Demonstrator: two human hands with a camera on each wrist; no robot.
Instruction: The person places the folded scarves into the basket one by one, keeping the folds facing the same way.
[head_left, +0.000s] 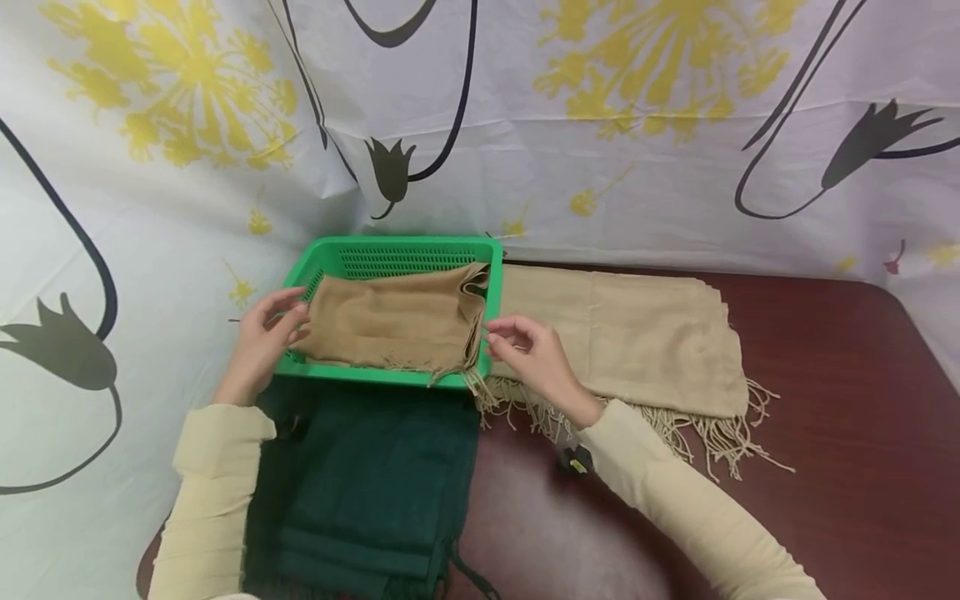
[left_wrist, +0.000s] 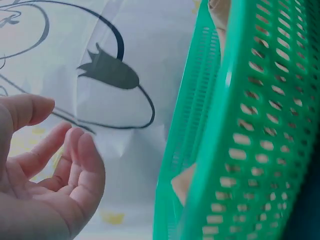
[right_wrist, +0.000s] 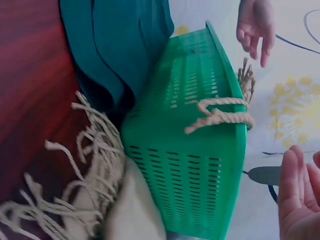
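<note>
A folded tan scarf (head_left: 397, 321) with fringe lies inside a green plastic basket (head_left: 408, 377), some of its tassels hanging over the front right rim. My left hand (head_left: 272, 333) is at the basket's left end, fingers loosely bent and holding nothing. In the left wrist view a gap shows between that hand (left_wrist: 60, 170) and the basket's rim. At the opposite end my right hand (head_left: 532, 350) hovers by the right rim, thumb and fingers apart. The right wrist view catches only part of this hand (right_wrist: 300, 192), with nothing in its grasp.
A folded beige fringed scarf (head_left: 645, 342) lies right of the basket on the dark red-brown table (head_left: 847, 400). Dark green folded cloth (head_left: 367, 483) lies in front of the basket. A white curtain (head_left: 652, 183) with yellow and grey flowers hangs behind and on the left.
</note>
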